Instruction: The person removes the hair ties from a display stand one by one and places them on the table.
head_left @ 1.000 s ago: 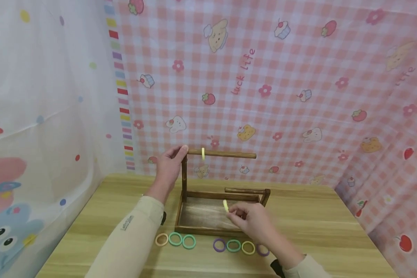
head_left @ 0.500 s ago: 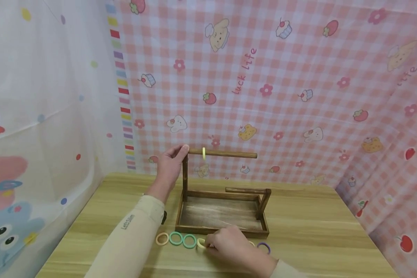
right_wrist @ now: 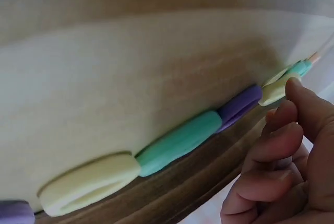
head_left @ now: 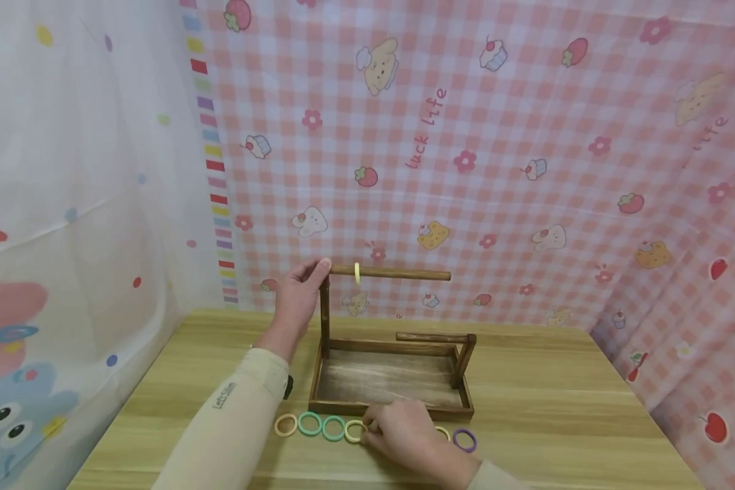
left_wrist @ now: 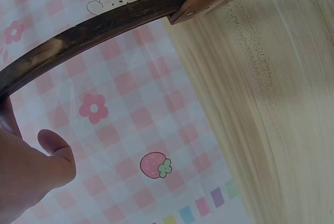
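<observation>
My left hand (head_left: 297, 292) grips the top corner of a dark wooden rack (head_left: 325, 320), at the joint of the upright post and the upper bar. One pale yellow hair tie (head_left: 357, 273) hangs on that bar. On the table in front, my right hand (head_left: 404, 432) pinches the edge of another yellow hair tie (head_left: 346, 431), which lies flat beside a green one (head_left: 324, 428). The right wrist view shows the thumb overlapping this tie (right_wrist: 274, 92), with the other fingers curled. A purple hair tie (right_wrist: 242, 106) and a green one (right_wrist: 180, 143) are behind this hand in the head view.
The row also has an orange tie (head_left: 276, 425) and another green one (head_left: 300, 423) at its left, and a purple one (head_left: 455, 441) at its right end. The rack's tray (head_left: 392, 410) and lower bar (head_left: 431, 336) stand just behind. A checked cloth (head_left: 514, 197) hangs behind the table.
My right hand has brought the yellow hair tie from above the tray down to the table, into the row, where it now lies flat. The left hand stays on the rack.
</observation>
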Demonstrator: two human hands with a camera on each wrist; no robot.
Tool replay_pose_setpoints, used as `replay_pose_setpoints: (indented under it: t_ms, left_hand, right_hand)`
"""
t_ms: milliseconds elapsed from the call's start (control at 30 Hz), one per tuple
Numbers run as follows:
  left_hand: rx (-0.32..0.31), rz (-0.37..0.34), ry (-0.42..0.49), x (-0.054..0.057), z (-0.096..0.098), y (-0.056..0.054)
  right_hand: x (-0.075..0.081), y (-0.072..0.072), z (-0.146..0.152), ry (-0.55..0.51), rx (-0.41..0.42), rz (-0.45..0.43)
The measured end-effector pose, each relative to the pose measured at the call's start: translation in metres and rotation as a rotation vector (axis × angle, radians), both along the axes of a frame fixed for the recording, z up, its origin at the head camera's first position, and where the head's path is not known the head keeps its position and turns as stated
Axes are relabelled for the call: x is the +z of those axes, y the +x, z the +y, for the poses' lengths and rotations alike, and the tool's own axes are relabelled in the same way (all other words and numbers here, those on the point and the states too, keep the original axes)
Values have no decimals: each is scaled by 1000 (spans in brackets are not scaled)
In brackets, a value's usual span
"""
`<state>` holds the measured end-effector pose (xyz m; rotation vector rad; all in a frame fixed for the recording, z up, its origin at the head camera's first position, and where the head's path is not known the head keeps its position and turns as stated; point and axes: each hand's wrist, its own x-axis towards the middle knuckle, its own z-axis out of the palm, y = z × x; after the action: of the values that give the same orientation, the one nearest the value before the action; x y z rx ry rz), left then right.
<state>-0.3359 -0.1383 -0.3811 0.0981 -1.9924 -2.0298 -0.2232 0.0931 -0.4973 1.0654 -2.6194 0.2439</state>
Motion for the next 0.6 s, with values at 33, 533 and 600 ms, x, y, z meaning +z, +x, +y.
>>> replay_pose_setpoints:
  t_ms: [33,533,600]
  left_hand:
    - [2,2,-3,0,0,0]
    - [19,17,4,1,2,1]
    - [21,18,6,1,1,0]
  right_hand:
    - [0,0,0,-2,-10,-8]
    - [-6,3,0,-17,-127,-125]
    - [-6,3,-1,-11,-150,-123]
